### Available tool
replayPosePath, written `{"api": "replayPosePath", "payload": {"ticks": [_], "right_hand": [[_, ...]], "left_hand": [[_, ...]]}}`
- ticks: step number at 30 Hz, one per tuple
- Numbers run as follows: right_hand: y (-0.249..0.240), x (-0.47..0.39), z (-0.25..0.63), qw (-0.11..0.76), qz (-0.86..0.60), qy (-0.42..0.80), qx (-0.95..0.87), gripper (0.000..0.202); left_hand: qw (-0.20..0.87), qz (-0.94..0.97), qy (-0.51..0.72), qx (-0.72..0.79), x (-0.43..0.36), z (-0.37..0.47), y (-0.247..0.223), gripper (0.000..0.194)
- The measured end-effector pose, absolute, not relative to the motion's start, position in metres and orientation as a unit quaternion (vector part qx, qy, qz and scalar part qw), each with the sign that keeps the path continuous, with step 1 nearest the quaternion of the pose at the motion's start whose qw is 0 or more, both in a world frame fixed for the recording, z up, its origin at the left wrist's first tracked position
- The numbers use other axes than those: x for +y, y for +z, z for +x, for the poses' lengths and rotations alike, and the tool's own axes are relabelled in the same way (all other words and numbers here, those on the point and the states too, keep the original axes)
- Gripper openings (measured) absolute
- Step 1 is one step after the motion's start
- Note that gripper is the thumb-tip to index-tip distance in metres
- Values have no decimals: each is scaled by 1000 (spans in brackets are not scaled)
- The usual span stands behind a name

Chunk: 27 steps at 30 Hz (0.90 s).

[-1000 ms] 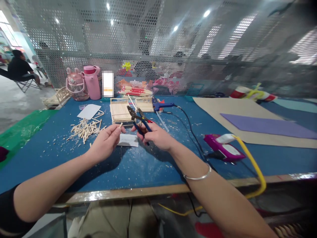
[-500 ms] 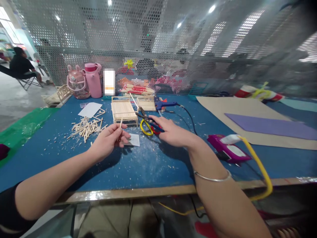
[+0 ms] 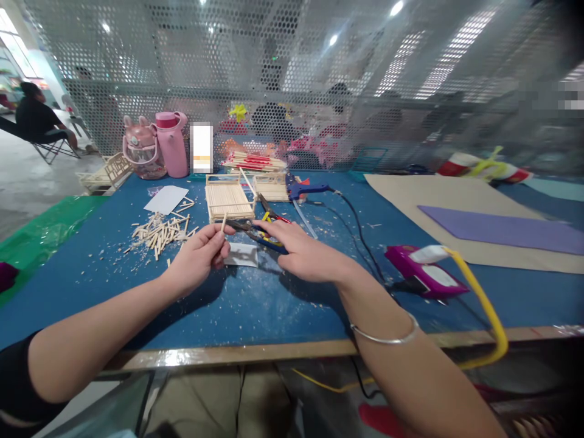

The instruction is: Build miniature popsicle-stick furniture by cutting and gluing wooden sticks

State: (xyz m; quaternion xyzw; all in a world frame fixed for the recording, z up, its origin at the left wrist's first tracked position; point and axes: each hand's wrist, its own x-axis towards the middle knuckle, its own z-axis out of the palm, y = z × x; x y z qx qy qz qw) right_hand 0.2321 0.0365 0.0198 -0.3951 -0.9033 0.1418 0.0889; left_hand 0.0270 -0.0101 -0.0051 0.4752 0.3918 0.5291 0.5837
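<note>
Between thumb and fingers, my left hand pinches a short wooden stick upright. My right hand is wrapped round the dark blue handles of a pair of pliers, whose jaws reach to the left hand's fingertips beside the stick. Just behind them stands a small frame of wooden sticks. Scissors with yellow and red handles lie partly hidden behind the pliers. A white card lies under the pliers, and a pile of cut sticks is to the left.
A blue glue gun with a black cord lies behind my right hand. On the right are a purple device with a yellow cable, and a purple sheet on beige board. Pink bottles stand at the back left. A person sits far left.
My right hand has moved left with the pliers, bringing their jaws up to the stick. The left hand still pinches the stick, and the scissors are now more covered.
</note>
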Motion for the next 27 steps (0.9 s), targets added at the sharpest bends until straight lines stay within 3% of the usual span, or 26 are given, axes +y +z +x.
{"api": "replayPosePath", "payload": {"ticks": [23, 27], "right_hand": [[20, 33, 223, 137, -392, 172, -893, 71], [20, 33, 222, 153, -386, 174, -893, 69]], "left_hand": [[592, 515, 480, 393, -12, 27, -7, 16], [549, 560, 477, 398, -13, 26, -5, 15]]}}
